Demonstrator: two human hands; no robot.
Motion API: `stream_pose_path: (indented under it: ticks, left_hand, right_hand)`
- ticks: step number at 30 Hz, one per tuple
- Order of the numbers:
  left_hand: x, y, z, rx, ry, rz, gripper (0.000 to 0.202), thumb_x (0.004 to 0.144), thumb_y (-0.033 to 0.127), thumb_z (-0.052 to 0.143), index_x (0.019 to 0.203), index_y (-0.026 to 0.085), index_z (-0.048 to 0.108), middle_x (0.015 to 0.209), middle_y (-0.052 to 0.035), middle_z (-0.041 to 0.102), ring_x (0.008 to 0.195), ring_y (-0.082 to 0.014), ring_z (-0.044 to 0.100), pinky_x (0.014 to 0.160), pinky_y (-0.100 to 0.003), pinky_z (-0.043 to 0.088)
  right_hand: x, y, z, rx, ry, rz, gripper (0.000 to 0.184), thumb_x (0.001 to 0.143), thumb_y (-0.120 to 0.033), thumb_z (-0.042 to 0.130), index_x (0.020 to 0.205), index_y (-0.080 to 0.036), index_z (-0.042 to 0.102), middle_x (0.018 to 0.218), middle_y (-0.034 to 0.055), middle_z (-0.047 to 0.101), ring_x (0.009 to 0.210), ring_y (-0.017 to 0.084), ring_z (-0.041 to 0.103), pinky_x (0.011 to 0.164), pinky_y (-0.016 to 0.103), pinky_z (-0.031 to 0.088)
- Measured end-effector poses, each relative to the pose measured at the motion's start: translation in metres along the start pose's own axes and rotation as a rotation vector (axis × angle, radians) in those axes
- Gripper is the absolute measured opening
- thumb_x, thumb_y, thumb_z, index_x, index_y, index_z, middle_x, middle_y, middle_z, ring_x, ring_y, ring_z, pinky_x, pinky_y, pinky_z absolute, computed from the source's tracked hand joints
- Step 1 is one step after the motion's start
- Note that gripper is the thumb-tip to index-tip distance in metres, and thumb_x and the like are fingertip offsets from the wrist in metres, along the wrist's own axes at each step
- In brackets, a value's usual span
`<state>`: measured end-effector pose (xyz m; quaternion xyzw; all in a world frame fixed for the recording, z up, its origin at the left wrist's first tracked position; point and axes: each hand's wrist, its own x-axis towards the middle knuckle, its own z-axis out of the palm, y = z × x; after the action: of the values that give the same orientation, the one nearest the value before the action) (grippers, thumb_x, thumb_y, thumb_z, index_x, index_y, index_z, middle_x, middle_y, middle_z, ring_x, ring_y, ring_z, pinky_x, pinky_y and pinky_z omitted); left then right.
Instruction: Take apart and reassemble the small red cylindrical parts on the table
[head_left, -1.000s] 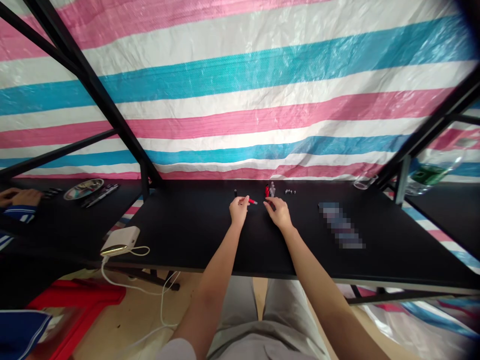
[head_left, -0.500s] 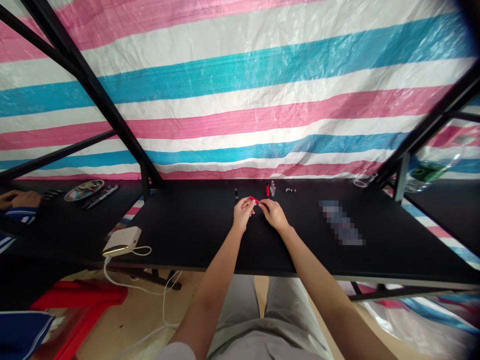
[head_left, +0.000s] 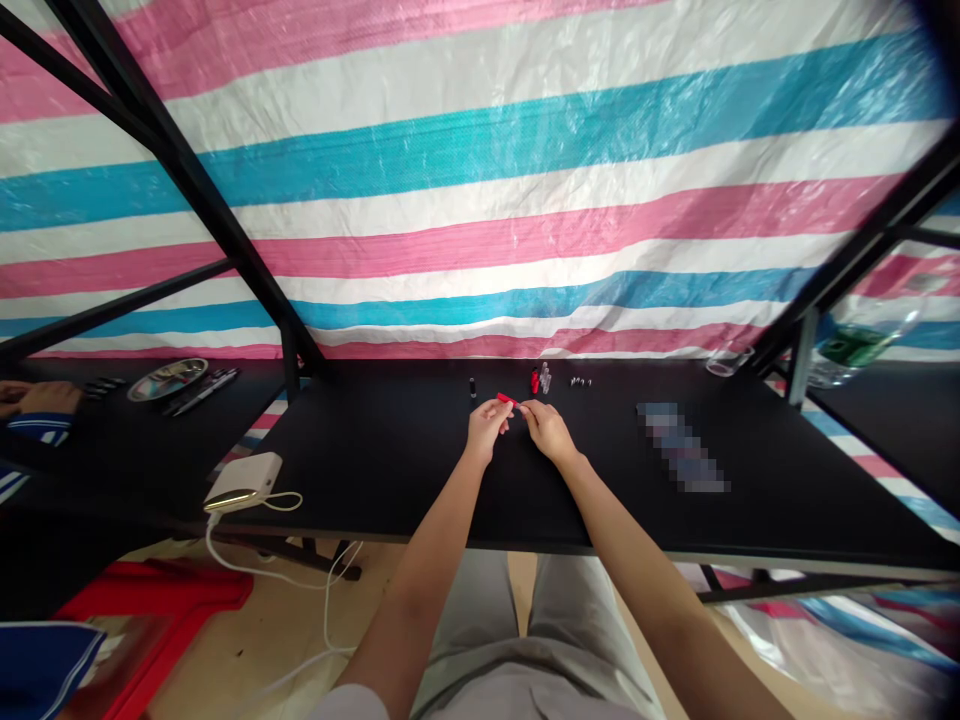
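My left hand (head_left: 486,428) is closed in a pinch around a small red tube (head_left: 505,398), which juts up to the left from the fingers. The fingers of my right hand (head_left: 548,428) close on the tube's right end; whether they grip the tube itself or a tiny part fitted there is hidden. Beyond the hands stand red pieces (head_left: 535,380) beside several clear pieces (head_left: 545,378). Several small shiny parts (head_left: 580,382) lie farther right. Left of these, a slim black piece (head_left: 472,387) is just behind my left hand.
A white box with a cable (head_left: 244,480) sits at the black table's (head_left: 390,450) left front. A blurred-out flat object (head_left: 682,447) and a clear cup (head_left: 730,358) are to the right. At the left table, another person's hands (head_left: 45,397) are near pens (head_left: 201,392) and a dish (head_left: 166,380).
The red tube shows a little more between my hands, and my fingers have shifted slightly. Both hands stay in about the same place.
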<state>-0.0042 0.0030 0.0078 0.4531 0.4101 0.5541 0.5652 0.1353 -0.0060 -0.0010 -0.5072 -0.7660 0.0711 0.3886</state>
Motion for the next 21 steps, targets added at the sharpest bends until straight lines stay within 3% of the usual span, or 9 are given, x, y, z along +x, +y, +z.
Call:
stream_pose_path:
  ticks: [5,11,17,21]
  left_hand:
    - [0.0043,-0.0034,-0.0027,-0.116,0.089,-0.026,0.038,0.061,0.044,0.07,0.08,0.012,0.059,0.064,0.0011,0.054,0.042,-0.0018,0.042,0.042,-0.018,0.03]
    - [0.0058,-0.005,-0.0038,-0.161,0.093,-0.03,0.039,0.058,0.043,0.072,0.079,0.012,0.059,0.063,0.002,0.054,0.041,-0.0016,0.041,0.042,-0.019,0.029]
    - [0.0055,-0.0072,-0.0017,-0.13,0.095,-0.031,0.036,0.058,0.04,0.073,0.077,0.012,0.059,0.062,0.0016,0.055,0.04,-0.0017,0.042,0.042,-0.019,0.029]
    - [0.006,-0.0083,-0.0014,-0.122,0.131,-0.019,0.034,0.059,0.039,0.072,0.075,0.012,0.058,0.061,0.0016,0.054,0.041,-0.0017,0.042,0.041,-0.018,0.03]
  right_hand:
    - [-0.0001,0.0008,0.0006,0.004,-0.003,0.026,0.036,0.092,-0.039,0.027,0.1,-0.02,0.056,0.091,0.0062,0.064,0.081,0.017,0.059,0.078,0.029,0.04]
    - [-0.0002,0.001,-0.0006,0.031,0.055,-0.042,0.03,0.09,-0.038,0.037,0.106,-0.019,0.053,0.093,0.0066,0.062,0.082,0.018,0.059,0.074,0.03,0.04]
    - [0.0006,-0.0002,-0.0023,-0.077,0.073,-0.077,0.024,0.09,-0.033,0.038,0.1,-0.02,0.056,0.094,0.0054,0.062,0.085,0.016,0.056,0.074,0.029,0.034]
    - [0.001,0.0033,-0.0001,-0.239,0.155,-0.022,0.02,0.087,-0.029,0.043,0.096,-0.02,0.059,0.095,0.0056,0.06,0.086,0.017,0.052,0.076,0.031,0.029]
